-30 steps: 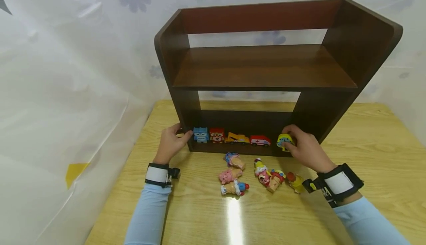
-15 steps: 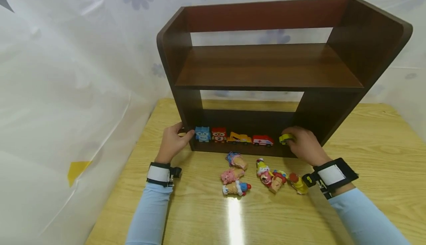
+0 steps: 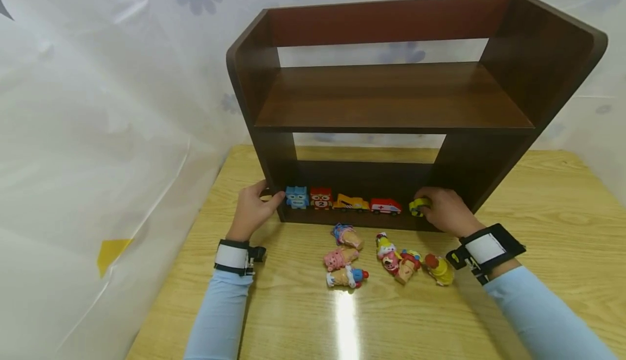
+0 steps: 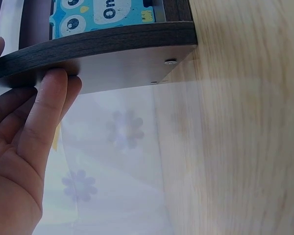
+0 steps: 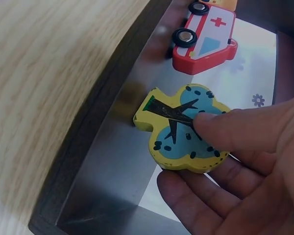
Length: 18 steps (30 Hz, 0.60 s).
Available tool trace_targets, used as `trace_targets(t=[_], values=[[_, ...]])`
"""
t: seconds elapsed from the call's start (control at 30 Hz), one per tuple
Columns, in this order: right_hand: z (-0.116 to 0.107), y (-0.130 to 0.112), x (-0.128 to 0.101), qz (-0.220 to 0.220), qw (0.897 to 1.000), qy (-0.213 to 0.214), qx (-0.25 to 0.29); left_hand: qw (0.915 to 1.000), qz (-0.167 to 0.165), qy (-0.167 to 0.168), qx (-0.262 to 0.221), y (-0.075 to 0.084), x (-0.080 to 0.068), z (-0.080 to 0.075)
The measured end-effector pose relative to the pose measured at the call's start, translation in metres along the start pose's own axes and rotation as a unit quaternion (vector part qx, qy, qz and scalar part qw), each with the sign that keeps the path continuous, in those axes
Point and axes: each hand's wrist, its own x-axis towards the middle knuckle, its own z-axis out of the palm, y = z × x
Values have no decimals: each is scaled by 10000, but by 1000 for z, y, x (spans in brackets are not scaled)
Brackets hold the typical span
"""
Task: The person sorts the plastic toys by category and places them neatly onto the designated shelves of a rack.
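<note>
The right hand [image 3: 442,210] holds a flat yellow tree-shaped block [image 5: 183,129] with a blue crown and a black trunk; the thumb lies on its face and the fingers are curled under it. The block lies flat on the bottom board of the dark brown wooden shelf [image 3: 391,99], at the right end, just beside a red and white ambulance toy [image 5: 204,36]. Further left on the same board stand a yellow truck toy [image 3: 350,203], a red owl block [image 3: 320,197] and a blue owl block [image 3: 296,197].

The left hand [image 3: 251,210] grips the left side panel of the shelf near its bottom, with the fingers wrapped around the panel's front edge.

In front of the shelf, on the light wooden table [image 3: 538,273], lies a group of small colourful figures [image 3: 386,254], between the two arms.
</note>
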Motion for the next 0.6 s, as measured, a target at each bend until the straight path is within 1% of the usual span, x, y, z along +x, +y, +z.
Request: trace_targets(t=[0.17,0.4,0.6], values=[[1,2,2,-51,10000,-37,0,10000,37,28,27,1,0,1],[3,4,-1,131,9996,-235,38,9998,80,74,137,2,0,1],[1,2,-5,186,9997,-133,92,9998,31,70,162,2,0,0]])
